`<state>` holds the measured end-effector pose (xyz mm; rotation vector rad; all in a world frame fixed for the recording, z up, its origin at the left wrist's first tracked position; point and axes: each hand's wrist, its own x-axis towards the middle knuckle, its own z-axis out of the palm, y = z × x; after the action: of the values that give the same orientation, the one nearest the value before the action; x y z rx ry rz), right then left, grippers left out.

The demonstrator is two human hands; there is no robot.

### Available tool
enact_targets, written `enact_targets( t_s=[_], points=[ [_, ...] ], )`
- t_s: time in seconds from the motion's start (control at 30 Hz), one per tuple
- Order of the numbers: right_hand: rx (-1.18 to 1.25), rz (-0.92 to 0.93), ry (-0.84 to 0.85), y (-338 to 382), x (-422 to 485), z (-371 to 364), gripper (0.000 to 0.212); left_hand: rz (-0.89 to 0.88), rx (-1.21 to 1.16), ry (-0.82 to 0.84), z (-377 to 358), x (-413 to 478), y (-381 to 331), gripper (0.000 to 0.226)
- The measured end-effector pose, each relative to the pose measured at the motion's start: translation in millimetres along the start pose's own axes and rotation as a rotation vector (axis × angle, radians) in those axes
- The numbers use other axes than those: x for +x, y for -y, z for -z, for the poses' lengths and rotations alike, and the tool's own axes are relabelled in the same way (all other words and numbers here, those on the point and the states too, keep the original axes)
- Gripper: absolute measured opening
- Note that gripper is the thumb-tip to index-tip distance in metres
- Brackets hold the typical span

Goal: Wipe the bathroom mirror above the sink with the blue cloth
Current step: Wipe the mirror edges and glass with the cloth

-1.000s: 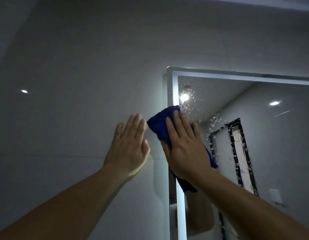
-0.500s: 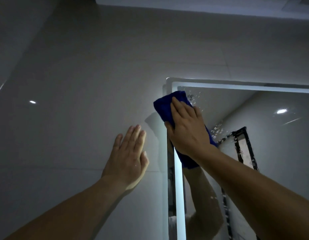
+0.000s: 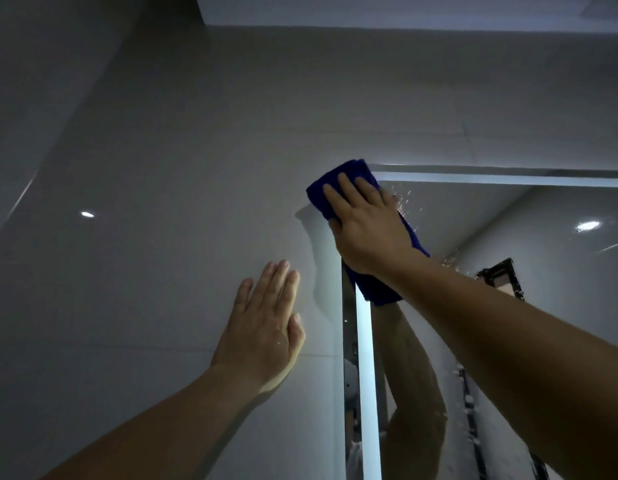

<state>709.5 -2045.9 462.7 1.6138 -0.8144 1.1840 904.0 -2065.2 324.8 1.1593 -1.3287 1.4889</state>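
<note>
Cloth's up in the top-left corner of the mirror (image 3: 508,278)!

My right hand (image 3: 366,233) presses the blue cloth (image 3: 323,195) flat on the glass, fingers straight and close together. The cloth's long axis slants from that corner down under my wrist. Droplets (image 3: 406,204) speckle the glass just right of the fingertips, so I reckon that's where the stroke goes. My left hand (image 3: 266,323) is flat on the wall (image 3: 144,254), fingers together, off the mirror. The palm hides the cloth's middle; the mirror's right side is cut off and there's no sink in view.
</note>
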Motion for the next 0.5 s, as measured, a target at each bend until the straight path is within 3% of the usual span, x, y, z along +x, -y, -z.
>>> enact_targets(
  t_s=[0.07, 0.27, 0.5],
  points=[
    [-0.017, 0.001, 0.021, -10, 12, 4, 0.054, 0.005, -0.006, 0.005, 2, 0, -1, 0.058],
    [0.069, -0.361, -0.025, -26, 47, 8, 0.067, -0.002, -0.022, 0.004, 2, 0, -2, 0.059],
    [0.04, -0.102, 0.009, -21, 36, 7, 0.057, -0.003, -0.02, 0.025, 2, 2, -1, 0.061]
  ],
)
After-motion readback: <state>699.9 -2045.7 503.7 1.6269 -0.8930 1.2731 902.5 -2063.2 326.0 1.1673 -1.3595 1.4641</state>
